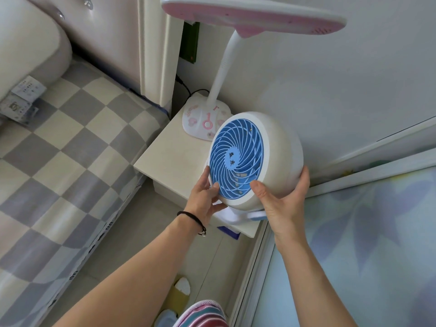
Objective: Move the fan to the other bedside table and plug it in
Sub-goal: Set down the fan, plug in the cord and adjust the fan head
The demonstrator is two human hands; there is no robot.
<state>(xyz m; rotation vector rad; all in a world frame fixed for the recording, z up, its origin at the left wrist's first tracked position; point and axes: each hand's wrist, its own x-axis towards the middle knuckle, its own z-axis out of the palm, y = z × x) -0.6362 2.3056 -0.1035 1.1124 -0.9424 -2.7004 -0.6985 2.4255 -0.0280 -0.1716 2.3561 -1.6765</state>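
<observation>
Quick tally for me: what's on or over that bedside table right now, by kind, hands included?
Fans: 1, the blue-and-white fan, held from both sides
Desk lamps: 1, the pink-and-white lamp
Hands: 2, left hand and right hand
Total: 4, all at the bedside table

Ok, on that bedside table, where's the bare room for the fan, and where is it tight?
Bare top lies on the bedside table at its bed-side half, between the lamp base and the front-left corner. The wall side is crowded: the lamp sits at the back, and the fan, held by the left hand and right hand, covers the front right.
</observation>
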